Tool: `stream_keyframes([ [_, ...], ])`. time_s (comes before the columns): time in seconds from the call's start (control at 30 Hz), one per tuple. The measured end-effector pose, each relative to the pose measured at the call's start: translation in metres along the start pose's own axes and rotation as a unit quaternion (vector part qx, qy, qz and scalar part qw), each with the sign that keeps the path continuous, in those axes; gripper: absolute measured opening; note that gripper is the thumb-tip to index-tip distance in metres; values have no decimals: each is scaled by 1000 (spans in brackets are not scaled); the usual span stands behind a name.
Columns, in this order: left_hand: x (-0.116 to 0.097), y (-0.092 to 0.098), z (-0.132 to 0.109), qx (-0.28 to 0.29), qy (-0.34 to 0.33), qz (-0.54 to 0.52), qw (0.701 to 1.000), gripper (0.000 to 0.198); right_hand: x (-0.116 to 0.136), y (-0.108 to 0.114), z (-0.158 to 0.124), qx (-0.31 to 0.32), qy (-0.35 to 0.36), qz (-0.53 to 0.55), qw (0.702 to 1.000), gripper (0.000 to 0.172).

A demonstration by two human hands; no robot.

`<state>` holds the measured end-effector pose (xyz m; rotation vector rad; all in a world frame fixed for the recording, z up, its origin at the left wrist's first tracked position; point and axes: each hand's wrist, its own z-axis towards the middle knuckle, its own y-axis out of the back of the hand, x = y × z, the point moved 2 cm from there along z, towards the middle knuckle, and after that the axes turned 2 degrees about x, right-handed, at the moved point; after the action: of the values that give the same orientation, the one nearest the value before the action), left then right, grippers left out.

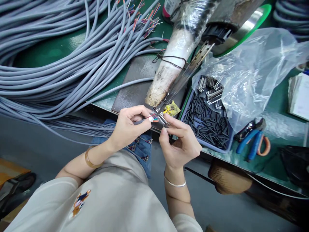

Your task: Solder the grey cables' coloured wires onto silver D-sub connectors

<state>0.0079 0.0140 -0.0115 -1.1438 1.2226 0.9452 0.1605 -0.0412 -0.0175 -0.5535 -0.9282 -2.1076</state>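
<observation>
My left hand is closed in a pinch on thin coloured wires, with a small white piece at the fingertips. The wires meet a small metal multi-pin connector. At the connector's right end, the thumb and index finger of my right hand close around it. Just above my fingers are the blunt tip of a plastic-wrapped white tube and a long, narrow metal rod. A yellow piece lies beside the connector. My fingers partly hide the wire ends.
Grey cables with stripped ends lie left. On the right, a blue tray holds short black tubes, with metal connectors in a clear bag over it. Blue-handled pliers lie beyond. Several connectors rest on my lap.
</observation>
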Motion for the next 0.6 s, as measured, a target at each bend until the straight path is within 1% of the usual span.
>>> stream_keyframes([
  [0.27,-4,0,1,-4,0,6,1000,8,3,0,3,2,26,-39,999,22],
  [0.47,-2,1,0,15,34,6,999,8,2,0,-5,-1,85,-106,991,22],
  [0.53,-2,2,-2,24,47,2,999,9,1,0,-5,-13,61,-96,993,23],
  [0.6,-3,3,-4,38,56,1,998,10,-1,0,-4,-25,-5,-42,999,21],
])
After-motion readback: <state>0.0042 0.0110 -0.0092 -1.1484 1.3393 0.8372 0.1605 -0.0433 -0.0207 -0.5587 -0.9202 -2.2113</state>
